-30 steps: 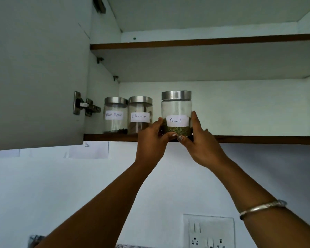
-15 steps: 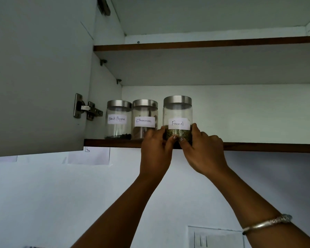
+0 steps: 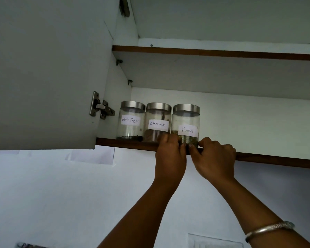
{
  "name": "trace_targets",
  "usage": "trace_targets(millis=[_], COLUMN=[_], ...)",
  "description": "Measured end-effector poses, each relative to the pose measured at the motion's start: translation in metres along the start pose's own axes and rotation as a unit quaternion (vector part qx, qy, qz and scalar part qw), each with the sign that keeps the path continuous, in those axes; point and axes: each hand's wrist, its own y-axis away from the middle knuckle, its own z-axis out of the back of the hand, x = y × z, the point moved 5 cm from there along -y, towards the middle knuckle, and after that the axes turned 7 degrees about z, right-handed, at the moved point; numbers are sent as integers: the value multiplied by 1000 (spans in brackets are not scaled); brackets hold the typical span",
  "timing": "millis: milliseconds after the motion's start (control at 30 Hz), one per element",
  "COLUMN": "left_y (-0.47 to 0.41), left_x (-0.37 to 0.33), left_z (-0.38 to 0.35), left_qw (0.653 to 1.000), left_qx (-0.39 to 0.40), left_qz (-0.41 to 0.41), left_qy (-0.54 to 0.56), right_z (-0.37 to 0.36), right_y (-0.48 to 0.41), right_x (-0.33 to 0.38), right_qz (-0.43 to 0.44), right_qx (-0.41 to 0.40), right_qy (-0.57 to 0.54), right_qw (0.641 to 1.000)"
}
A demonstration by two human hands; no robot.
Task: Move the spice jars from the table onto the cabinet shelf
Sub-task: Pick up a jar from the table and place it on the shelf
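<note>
The Fennel jar (image 3: 185, 120) now sits deeper on the shelf (image 3: 276, 161). The left hand (image 3: 170, 153) and right hand (image 3: 216, 155) pinch its base; it stands upright just beyond them.

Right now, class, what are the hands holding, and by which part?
The left hand and the right hand both hold the Fennel jar low at its base, one on each side, as it stands on the shelf.
</note>
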Motion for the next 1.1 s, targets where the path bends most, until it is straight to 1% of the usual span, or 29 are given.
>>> trace_targets(millis=[200, 367, 467, 567, 667, 733, 800, 900, 1033, 1100], left_y=[2, 6, 10, 17, 38, 63, 97, 145, 207, 240], left_x=[-1, 0, -1, -2, -1, 1, 4, 9, 7, 1], left_z=[1, -2, 0, 4, 4, 1, -4, -8, -8, -9], left_qw=[999, 994, 990, 986, 976, 965, 944, 911, 881, 861], left_qx=[37, 83, 114, 148, 200, 249, 317, 405, 472, 507], left_qz=[-4, -4, -10, -23, -27, -37, -56, -59, -30, -41], left_qy=[-20, -75, -78, -77, -78, -75, -75, -54, -12, -2], right_z=[-2, 1, 2, -1, 1, 1, 2, 5, 15, 25], right_y=[-1, -1, 6, 22, 48, 74, 105, 152, 220, 257], right_x=[0, 1, 1, 0, 5, 7, 6, 1, -13, -20], right_qz=[-10, 2, 17, -4, -21, -37, -55, -76, -135, -168], right_qx=[20, 27, 40, 75, 84, 108, 148, 204, 241, 257], right_qy=[9, 25, -10, -46, -115, -142, -145, -134, -116, -112], right_qw=[1000, 999, 999, 996, 990, 983, 977, 967, 954, 945])
